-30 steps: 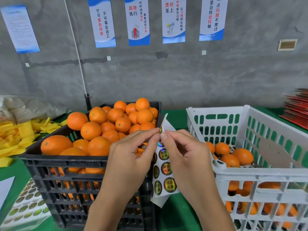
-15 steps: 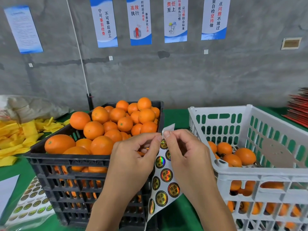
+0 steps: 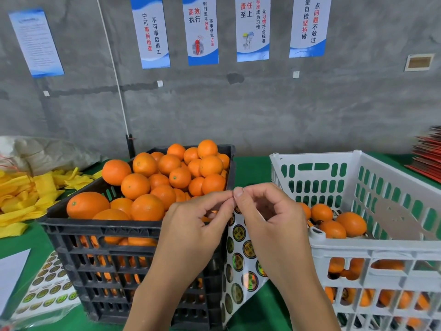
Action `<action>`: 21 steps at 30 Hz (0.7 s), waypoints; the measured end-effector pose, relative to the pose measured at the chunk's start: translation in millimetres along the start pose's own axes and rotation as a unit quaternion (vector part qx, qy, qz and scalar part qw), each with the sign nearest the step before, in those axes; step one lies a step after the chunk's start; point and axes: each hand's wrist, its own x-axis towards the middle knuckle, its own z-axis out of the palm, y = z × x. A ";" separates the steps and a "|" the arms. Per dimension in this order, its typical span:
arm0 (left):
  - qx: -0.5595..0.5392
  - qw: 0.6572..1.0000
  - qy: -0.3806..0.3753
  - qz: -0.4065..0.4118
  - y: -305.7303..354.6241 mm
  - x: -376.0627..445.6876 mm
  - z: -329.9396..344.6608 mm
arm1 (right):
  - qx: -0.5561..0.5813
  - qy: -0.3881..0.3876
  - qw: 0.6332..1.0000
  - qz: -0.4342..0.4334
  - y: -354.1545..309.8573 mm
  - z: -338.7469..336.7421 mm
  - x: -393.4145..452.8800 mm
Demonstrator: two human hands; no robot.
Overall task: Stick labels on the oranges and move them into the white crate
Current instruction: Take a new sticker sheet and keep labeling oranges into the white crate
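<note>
Fingers: both hands are meeting at their fingertips above the gap between the two crates; the left hand (image 3: 191,225) is pinching thumb against forefinger at the top edge of the label sheet (image 3: 241,261), and the right hand (image 3: 269,223) is pinching the same edge just beside it, its other fingers curling loosely.
Label sheet: it is hanging down from the pinch between the two wrists, curving a little, showing rows of round dark stickers with gold rims.
Black crate: the black crate (image 3: 114,254) is sitting on the left of the green tabletop (image 3: 250,168), holding oranges (image 3: 167,177) piled above its rim.
White crate: the white crate (image 3: 372,254) is sitting on the right, holding a few labelled oranges (image 3: 338,223) low inside; more are showing through its side slots.
Spare stickers: more sticker sheets (image 3: 45,290) are lying flat at the lower left, touching the black crate's base, with a white paper (image 3: 10,271) beside them.
Left edge: yellow wrappers (image 3: 23,194) are lying heaped next to a pale bag (image 3: 43,151).
Right edge: a red stack (image 3: 427,154) is sitting at the far corner.
Wall: blue and white posters (image 3: 202,29) are hanging on grey concrete.
</note>
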 end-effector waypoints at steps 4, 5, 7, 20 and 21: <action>-0.012 0.999 0.028 -0.030 -1.8 -1.2 4.7 | 0.013 -0.028 0.999 0.008 0.7 1.0 0.3; -0.016 0.999 0.038 -0.036 -1.4 -1.5 6.1 | 0.018 -0.031 0.999 0.009 0.7 1.7 0.3; -0.022 0.997 0.053 -0.044 -0.9 -1.1 8.6 | 0.023 -0.030 0.999 0.012 0.5 2.9 0.4; -0.024 0.999 0.025 -0.028 1.8 1.3 2.5 | 0.104 0.031 0.994 0.033 -4.2 5.3 -0.8; -0.026 0.999 0.036 -0.029 1.2 1.3 3.4 | 0.114 0.030 0.992 0.036 -4.4 4.7 -0.6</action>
